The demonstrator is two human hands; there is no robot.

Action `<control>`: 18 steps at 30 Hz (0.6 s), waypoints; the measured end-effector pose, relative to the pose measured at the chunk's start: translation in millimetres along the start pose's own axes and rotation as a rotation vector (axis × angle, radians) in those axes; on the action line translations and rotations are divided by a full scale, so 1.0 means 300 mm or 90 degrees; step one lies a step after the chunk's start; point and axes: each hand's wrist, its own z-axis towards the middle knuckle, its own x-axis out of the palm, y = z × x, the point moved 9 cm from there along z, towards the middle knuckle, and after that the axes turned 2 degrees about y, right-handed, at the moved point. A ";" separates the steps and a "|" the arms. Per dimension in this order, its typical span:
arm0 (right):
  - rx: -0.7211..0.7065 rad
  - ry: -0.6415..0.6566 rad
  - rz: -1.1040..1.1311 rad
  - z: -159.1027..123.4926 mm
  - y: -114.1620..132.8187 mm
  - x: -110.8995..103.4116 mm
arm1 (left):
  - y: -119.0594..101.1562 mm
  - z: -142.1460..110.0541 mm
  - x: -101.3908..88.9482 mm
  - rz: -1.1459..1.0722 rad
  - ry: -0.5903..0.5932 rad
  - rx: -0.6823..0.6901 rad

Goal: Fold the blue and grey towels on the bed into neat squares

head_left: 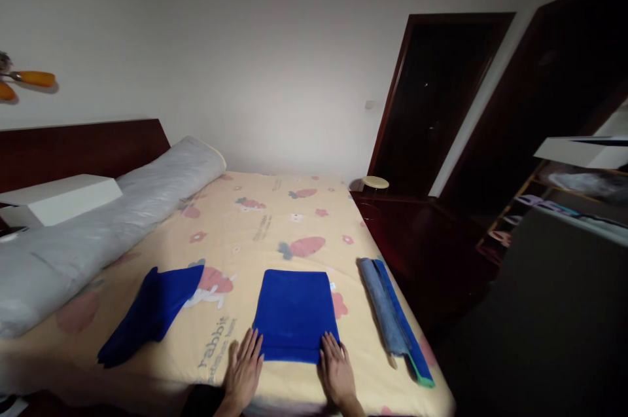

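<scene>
A flat blue cloth, probably a towel, lies as a neat rectangle on the bed in front of me. A narrow band or crease runs across it near its front edge. My left hand rests flat at its front left corner, fingers stretched forward. At the front right corner my right hand lies the same way, fingertips on the cloth. To the left sits another blue cloth, loosely bunched. On the right lie a grey-blue rolled cloth and, beside it, a blue rolled cloth with a green end.
The bed's cream sheet has carrot and rabbit prints. A long grey covered roll and a white box-like object are by the headboard. A stool stands beyond the bed; a shelf is right.
</scene>
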 end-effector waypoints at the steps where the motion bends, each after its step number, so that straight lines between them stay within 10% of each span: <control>1: -0.002 -0.001 0.003 0.007 0.020 0.003 | -0.024 0.006 -0.004 -0.001 -0.009 0.007; 8: -0.082 0.175 0.086 0.083 0.292 0.113 | -0.328 0.054 0.042 -0.113 0.090 0.163; 18: 0.082 0.041 -0.013 0.042 -0.069 0.025 | 0.042 0.062 0.036 -0.022 0.073 0.026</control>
